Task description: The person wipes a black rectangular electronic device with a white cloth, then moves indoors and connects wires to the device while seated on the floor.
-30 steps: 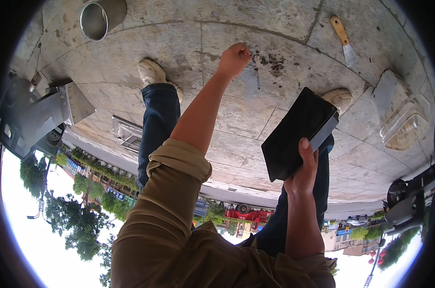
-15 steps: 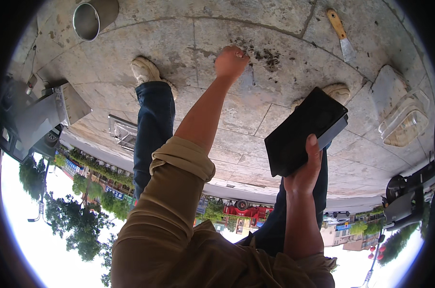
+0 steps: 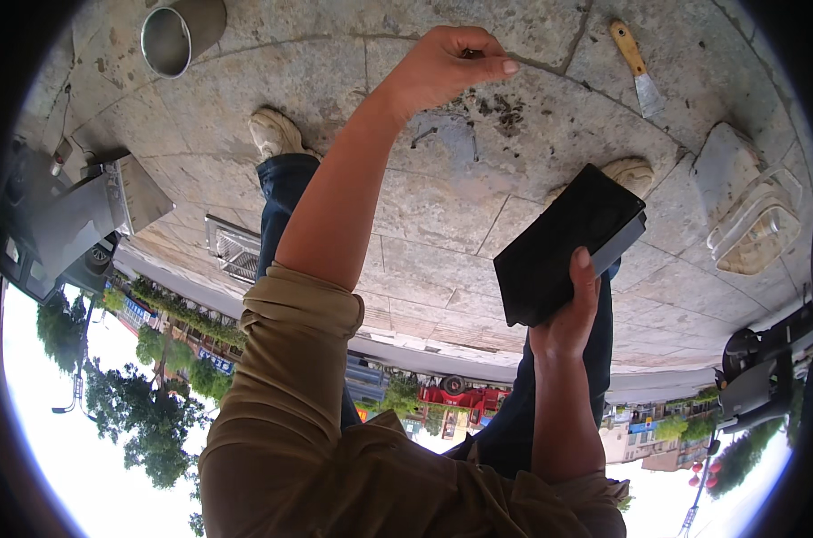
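Raised over the paving, my left hand has its fingers curled and its thumb near the index fingertip; what the pinch holds, if anything, cannot be made out. Below it on the stone lie a small dark screw-like piece, a thin metal pin-like piece and dark crumbs of debris. My right hand grips a black rectangular box-like object from below, thumb along its near side. The object is tilted above my right shoe, and whatever is inside it is too dark to tell.
A scraper with a wooden handle lies at the far right. Nearer stands a clear plastic container beside a flat pale slab. At the far left a metal cup lies tipped. A metal grate is beside my left leg.
My left hand has moved away from me and slightly right, its fist loosening into a pinch. The dark screw-like piece now shows where the hand was. My right hand has barely moved.
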Tool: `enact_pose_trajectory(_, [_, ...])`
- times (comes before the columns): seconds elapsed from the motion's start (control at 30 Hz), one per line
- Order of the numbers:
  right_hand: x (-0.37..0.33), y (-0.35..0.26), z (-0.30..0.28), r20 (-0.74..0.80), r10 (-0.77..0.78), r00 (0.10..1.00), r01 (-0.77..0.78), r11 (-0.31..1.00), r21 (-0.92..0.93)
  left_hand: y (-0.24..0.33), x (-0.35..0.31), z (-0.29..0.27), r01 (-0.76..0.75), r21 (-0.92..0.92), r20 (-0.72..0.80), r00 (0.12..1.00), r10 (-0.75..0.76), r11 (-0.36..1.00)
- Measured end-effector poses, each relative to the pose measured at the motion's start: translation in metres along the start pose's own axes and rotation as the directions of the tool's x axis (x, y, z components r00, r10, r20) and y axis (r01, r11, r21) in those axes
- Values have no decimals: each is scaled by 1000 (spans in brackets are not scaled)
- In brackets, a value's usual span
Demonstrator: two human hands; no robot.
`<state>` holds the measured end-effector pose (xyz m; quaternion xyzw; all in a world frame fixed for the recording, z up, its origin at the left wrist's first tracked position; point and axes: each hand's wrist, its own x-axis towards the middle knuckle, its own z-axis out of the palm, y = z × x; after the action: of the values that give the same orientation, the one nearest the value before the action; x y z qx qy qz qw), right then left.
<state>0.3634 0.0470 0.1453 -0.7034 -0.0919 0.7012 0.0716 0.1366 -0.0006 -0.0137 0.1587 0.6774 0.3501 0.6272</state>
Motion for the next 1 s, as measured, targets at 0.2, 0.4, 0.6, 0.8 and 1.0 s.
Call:
enact_pose_trajectory(0.2, [-3,-3,0,-31,5,1000,-5,1000,-21,-97,22,88,267,603,-292,951,-103,752])
enact_pose_trajectory(0.4, [-3,-7,-1,-33,7,999,-7,1000,-7,-127,42,117,452,576,-474,864,-172,682])
enact_pose_trajectory(0.6, [0,-9,-4,-24,-16,1000,16,1000,14,-144,23,107,343,268,-453,869,-196,900])
enact_pose_trajectory(0.8, [0,-10,-3,-46,7,999,-7,1000,-13,-127,-23,54,297,-674,-134,851,-507,676])
enact_pose_trajectory(1.0, [-2,-11,0,-27,22,999,-22,1000,-11,-137,-18,49,288,-545,-324,794,-515,787])
